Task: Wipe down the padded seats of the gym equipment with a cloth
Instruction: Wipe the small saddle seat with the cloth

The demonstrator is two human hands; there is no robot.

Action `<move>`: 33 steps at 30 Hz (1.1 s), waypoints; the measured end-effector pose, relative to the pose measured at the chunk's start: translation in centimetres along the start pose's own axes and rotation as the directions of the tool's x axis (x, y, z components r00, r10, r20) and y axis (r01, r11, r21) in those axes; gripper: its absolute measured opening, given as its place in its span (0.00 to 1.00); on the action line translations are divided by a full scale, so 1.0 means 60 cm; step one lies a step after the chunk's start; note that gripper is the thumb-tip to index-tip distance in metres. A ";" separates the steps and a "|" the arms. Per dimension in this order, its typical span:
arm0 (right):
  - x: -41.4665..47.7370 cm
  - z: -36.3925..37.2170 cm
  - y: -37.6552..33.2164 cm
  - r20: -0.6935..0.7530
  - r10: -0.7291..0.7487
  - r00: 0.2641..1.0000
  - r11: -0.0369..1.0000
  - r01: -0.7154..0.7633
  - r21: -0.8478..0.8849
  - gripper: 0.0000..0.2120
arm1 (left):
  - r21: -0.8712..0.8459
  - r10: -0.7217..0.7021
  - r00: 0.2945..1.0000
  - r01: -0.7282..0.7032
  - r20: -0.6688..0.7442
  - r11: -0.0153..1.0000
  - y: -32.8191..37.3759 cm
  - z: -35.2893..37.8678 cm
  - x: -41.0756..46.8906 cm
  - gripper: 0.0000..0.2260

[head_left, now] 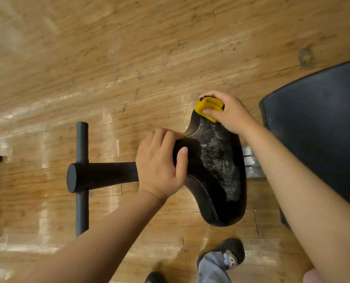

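So the person is standing over a small black padded seat [217, 170] that's mounted above a wood-plank floor [129, 58]. The top of it is covered in whitish, dusty smears, mostly down the middle and toward the right edge.

Their right hand [229, 111] is at the far corner of the seat with its fingers curled round a folded yellow cloth [208, 106], pinching it between thumb and fingers. The cloth sits right on the seat's upper edge, and a bit of something dark red peeks out at the top of it.

The left hand [161, 162] is clamped on the narrow left end of the seat, fingers wrapped over the top and the thumb lying across the pad.

Just left of that hand, a thick black foam roller [100, 175] sticks out, crossed by a thinner black bar [82, 139]. On the right there's a much bigger black pad [323, 129], also a bit dusty, with a grey metal bracket [251, 164] showing between it and the seat.

Down at the bottom you can see a black shoe [233, 250] with a little charm on it and a grey trouser leg [210, 266].
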State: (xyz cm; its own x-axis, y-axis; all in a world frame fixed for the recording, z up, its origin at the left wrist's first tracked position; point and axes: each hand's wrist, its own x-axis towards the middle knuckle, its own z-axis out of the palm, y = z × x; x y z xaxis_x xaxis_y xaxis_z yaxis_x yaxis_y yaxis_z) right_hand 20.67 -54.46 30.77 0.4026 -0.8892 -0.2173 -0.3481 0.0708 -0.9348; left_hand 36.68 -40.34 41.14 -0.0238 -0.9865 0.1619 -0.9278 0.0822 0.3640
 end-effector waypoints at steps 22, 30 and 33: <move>-0.114 0.014 -0.111 0.168 -0.083 0.982 0.984 0.054 0.171 0.09 | 0.015 -0.026 1.000 0.026 0.000 1.000 0.007 -0.002 -0.002 0.16; -0.086 0.005 -0.070 0.002 0.160 0.987 0.968 -0.157 -0.193 0.14 | -0.004 -0.055 0.998 0.055 -0.007 0.998 0.010 -0.003 -0.004 0.15; -0.081 -0.021 -0.056 -0.253 0.234 0.939 0.923 -0.296 -0.247 0.11 | 0.000 -0.057 0.998 0.057 0.006 0.998 0.010 -0.003 -0.003 0.15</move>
State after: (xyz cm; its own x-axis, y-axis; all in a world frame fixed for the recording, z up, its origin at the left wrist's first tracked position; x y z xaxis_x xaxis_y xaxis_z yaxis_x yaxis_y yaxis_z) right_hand 18.82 -50.93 35.33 0.0824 -0.9326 -0.3514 -0.6494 0.2172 -0.7288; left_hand 36.19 -40.07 41.47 0.0271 -0.9904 0.1357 -0.9277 0.0256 0.3724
